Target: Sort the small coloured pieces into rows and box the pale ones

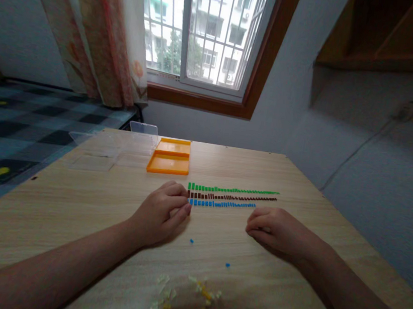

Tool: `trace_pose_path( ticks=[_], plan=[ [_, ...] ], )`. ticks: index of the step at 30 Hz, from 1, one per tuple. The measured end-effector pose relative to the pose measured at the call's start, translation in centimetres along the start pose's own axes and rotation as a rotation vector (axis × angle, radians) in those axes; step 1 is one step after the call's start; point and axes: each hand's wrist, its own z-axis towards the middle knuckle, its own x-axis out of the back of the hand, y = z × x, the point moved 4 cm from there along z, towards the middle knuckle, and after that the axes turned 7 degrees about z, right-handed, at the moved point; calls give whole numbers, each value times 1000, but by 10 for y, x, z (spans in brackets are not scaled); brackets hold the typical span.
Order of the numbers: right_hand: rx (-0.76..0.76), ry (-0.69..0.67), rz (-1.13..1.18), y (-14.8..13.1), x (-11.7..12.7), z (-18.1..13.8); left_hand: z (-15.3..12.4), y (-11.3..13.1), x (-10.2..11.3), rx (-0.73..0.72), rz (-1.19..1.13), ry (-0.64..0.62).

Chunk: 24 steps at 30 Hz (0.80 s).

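Three rows of pieces (228, 197), long axes left-right, left hand (164, 211) and right hand (276, 229) curled, contents unclear.

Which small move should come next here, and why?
Probably the right hand should pick up the nearer loose blue piece: it and another loose blue piece lie outside the blue row, whose visible part ends short of the green row and brown row.

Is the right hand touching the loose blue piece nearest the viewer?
Apart: the head view shows tabletop between the right hand and the blue piece.
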Motion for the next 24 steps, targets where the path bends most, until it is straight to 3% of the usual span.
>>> trace_pose_path(
  ticks=[9,15,24],
  plan=[
    [-77,23,-2,21,14,-5,0,-1,1,-7,-11,8],
    [-301,248,7,48,29,-10,0,-1,1,-13,-12,2],
    [-286,248,33,79,29,-2,-1,-2,2,-23,4,4]
  ],
)
